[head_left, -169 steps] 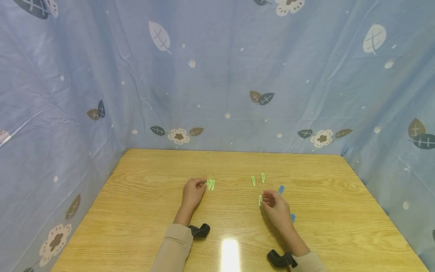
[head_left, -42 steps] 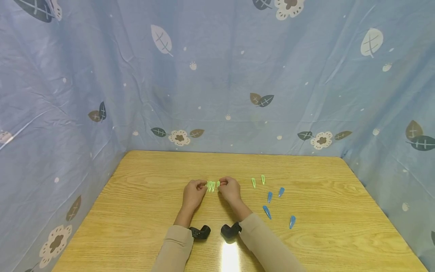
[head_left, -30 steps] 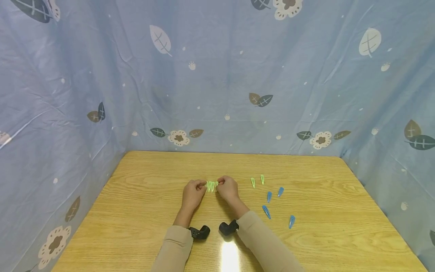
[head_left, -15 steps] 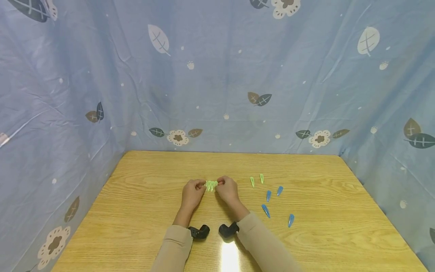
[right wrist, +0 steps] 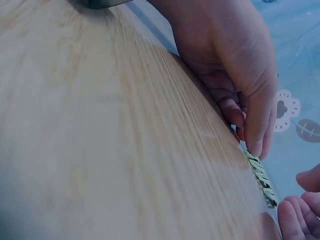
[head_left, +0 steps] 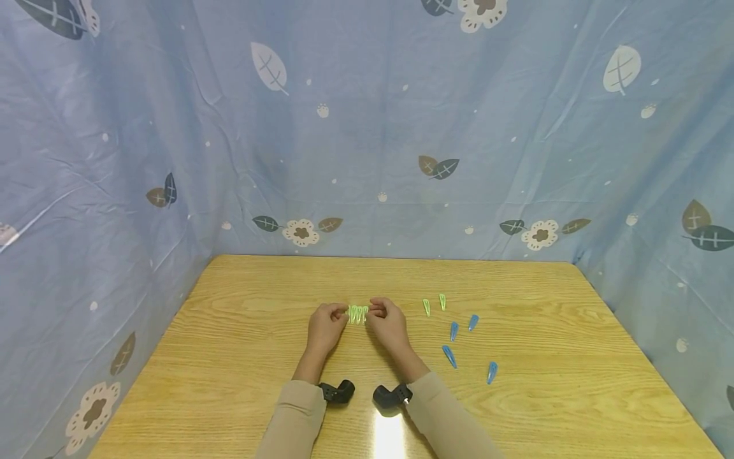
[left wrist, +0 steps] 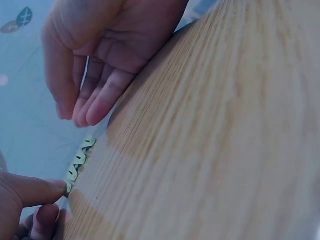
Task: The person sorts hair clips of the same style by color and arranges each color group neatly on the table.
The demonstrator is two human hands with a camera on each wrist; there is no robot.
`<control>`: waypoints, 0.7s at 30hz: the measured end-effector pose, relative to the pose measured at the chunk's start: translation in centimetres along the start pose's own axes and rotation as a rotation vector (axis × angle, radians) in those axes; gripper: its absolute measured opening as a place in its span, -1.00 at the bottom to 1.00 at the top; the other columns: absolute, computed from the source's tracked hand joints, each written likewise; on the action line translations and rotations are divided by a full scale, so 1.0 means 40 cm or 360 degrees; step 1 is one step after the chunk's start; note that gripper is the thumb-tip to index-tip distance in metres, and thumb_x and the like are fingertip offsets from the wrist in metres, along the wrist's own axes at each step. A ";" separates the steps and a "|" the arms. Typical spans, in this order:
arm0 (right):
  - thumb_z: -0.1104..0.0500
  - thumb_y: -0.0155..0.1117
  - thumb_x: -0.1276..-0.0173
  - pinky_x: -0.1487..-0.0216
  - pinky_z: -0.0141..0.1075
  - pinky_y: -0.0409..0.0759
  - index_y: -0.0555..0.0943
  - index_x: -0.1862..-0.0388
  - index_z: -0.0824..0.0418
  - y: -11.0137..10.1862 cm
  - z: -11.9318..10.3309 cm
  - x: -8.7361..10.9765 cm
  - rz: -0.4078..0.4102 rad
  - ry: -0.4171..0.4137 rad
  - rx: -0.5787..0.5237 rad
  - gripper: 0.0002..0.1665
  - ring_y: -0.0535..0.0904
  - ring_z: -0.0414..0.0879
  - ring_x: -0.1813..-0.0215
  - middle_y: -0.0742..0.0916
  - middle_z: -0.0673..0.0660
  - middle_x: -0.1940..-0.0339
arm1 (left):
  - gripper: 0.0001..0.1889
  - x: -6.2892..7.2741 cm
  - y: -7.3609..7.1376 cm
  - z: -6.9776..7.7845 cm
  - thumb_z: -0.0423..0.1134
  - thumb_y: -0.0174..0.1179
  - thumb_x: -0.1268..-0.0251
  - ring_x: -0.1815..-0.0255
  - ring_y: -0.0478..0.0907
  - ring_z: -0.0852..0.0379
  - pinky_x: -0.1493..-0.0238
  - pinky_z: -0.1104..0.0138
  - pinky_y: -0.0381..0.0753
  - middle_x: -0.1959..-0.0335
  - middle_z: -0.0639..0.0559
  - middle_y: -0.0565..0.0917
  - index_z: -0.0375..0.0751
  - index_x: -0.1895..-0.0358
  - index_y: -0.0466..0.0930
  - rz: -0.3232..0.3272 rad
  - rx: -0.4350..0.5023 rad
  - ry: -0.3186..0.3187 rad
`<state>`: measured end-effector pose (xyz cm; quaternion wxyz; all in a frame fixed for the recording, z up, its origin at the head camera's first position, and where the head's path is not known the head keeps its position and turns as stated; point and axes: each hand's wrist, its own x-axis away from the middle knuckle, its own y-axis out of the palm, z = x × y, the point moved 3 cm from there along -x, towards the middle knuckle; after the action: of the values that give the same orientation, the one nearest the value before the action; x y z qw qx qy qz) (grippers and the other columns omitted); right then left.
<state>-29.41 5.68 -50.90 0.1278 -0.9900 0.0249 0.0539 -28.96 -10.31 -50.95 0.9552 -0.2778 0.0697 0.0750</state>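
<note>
I see the left hand pinch a green clip. The right hand is relaxed, the clip row just beside it.

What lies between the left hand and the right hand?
A row of light-green snap hair clips lies on the wooden table between the left hand and the right hand, plain in the head view.
</note>
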 end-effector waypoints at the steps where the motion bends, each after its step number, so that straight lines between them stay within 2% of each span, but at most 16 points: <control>1: 0.35 0.27 -0.23 0.10 -0.27 0.59 0.57 -0.03 0.41 -0.001 0.001 0.001 -0.0025 -0.0006 -0.0018 -0.63 0.62 0.01 0.10 0.68 0.23 0.14 | -0.81 0.000 0.000 0.000 -0.37 0.25 -0.17 0.42 0.40 0.13 0.37 0.31 0.41 0.43 0.01 0.51 -0.29 0.15 0.71 0.0000 0.0002 0.0000; 3: 0.36 0.26 -0.26 0.06 -0.23 0.60 0.54 -0.07 0.45 -0.005 -0.003 0.005 -0.0082 -0.0040 -0.0051 -0.61 0.62 0.08 0.06 0.67 0.29 0.10 | -0.81 0.001 0.000 0.000 -0.37 0.26 -0.17 0.43 0.40 0.13 0.38 0.31 0.41 0.43 0.01 0.51 -0.29 0.15 0.71 -0.0002 0.0007 0.0003; 8: 0.41 0.21 -0.30 0.00 -0.13 0.59 0.46 -0.11 0.57 -0.032 -0.059 0.039 -0.0210 -0.0129 -0.0128 -0.59 0.58 0.26 -0.02 0.63 0.46 0.04 | -0.81 0.001 -0.001 -0.003 -0.37 0.26 -0.17 0.43 0.40 0.14 0.38 0.31 0.42 0.43 0.02 0.51 -0.29 0.14 0.71 -0.0007 0.0019 -0.0002; 14: 0.41 0.18 -0.34 -0.01 -0.23 0.58 0.44 -0.12 0.59 -0.075 -0.090 0.062 -0.0220 -0.0110 -0.0110 -0.59 0.56 0.27 -0.06 0.60 0.49 -0.01 | -0.81 -0.002 0.000 -0.005 -0.37 0.26 -0.18 0.43 0.39 0.14 0.37 0.31 0.42 0.44 0.02 0.51 -0.30 0.13 0.71 -0.0005 0.0027 0.0010; 17: 0.41 0.18 -0.34 -0.01 -0.29 0.57 0.42 -0.15 0.58 -0.105 -0.081 0.057 -0.0222 -0.0083 -0.0135 -0.57 0.55 0.27 -0.09 0.58 0.49 -0.06 | -0.80 -0.002 0.000 -0.004 -0.38 0.27 -0.17 0.42 0.40 0.14 0.37 0.31 0.42 0.44 0.02 0.51 -0.30 0.14 0.71 -0.0002 0.0024 0.0012; 21: 0.37 0.22 -0.33 -0.03 -0.37 0.55 0.41 -0.18 0.54 -0.154 -0.031 0.030 -0.0195 -0.0038 -0.0164 -0.53 0.52 0.24 -0.14 0.56 0.46 -0.11 | -0.80 -0.001 0.001 -0.005 -0.38 0.27 -0.17 0.42 0.40 0.14 0.37 0.31 0.43 0.43 0.01 0.52 -0.30 0.13 0.71 -0.0002 0.0016 0.0005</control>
<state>-27.70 11.27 -48.29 0.0799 -0.9943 -0.0400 0.0589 -29.03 -10.42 -51.13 0.9565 -0.2732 0.0713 0.0735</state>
